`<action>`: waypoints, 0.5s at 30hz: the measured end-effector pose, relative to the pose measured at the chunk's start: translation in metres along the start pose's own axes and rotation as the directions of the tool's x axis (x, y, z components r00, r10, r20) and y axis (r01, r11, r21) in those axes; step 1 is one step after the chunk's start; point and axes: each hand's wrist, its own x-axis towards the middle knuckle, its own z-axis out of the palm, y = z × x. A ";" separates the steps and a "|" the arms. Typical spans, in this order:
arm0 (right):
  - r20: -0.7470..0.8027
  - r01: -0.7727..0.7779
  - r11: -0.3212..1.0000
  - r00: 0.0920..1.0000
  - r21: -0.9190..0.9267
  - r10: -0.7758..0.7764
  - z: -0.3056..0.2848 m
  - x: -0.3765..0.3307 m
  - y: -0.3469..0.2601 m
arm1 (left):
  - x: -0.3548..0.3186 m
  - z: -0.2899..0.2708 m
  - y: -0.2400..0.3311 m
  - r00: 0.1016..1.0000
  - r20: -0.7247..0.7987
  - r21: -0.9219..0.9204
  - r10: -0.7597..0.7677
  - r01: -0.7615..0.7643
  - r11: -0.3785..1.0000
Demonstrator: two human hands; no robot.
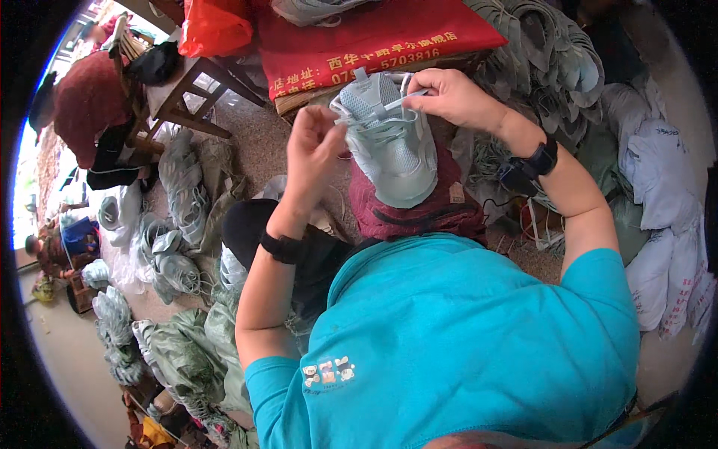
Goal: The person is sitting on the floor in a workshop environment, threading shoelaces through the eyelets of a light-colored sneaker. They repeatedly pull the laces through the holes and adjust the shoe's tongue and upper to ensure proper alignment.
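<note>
A pale grey-green shoe upper [407,166] rests on the dark red cloth [381,213] over my lap, its toe toward me and its tongue pointing away. A light shoelace [385,111] runs across the eyelets near the tongue. At the shoe's left side, my left hand [313,150] is closed in a pinch on one end of the lace. On the other side my right hand [455,97] pinches the lace between thumb and fingers, close to the collar. The lace tips are mostly hidden by my fingers.
A table with a red cover [374,56] stands just beyond the shoe, with another shoe upper [318,9] on it. Bundled uppers [550,52] hang at far right. White sacks [662,179] line the right side. A wooden chair [191,93] and piled uppers [183,187] are at left.
</note>
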 end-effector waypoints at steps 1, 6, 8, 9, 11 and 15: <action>-0.004 -0.051 0.989 0.999 0.138 0.052 -0.002 0.000 0.002 | 0.000 -0.006 0.006 1.000 -0.020 -0.024 0.003 -0.003 1.000; -0.019 -0.180 0.937 0.981 0.300 0.194 -0.019 -0.001 0.017 | -0.003 -0.037 0.018 0.984 -0.179 0.059 -0.001 0.012 0.998; 0.052 -0.226 0.954 0.974 0.196 0.220 -0.015 0.000 0.013 | -0.011 -0.038 0.010 0.998 -0.036 0.382 0.043 -0.026 0.924; 0.085 -0.246 0.959 0.968 0.142 0.236 -0.012 -0.001 0.011 | -0.015 -0.037 0.010 0.999 0.001 0.457 -0.055 0.048 0.888; 0.143 -0.266 0.950 0.959 0.163 0.244 -0.006 -0.002 0.006 | -0.023 -0.034 0.015 0.955 0.122 0.455 -0.269 0.187 0.871; 0.222 -0.264 0.904 0.955 0.337 0.196 -0.002 -0.006 -0.007 | -0.029 -0.024 0.040 0.928 0.184 0.073 -0.324 0.316 0.946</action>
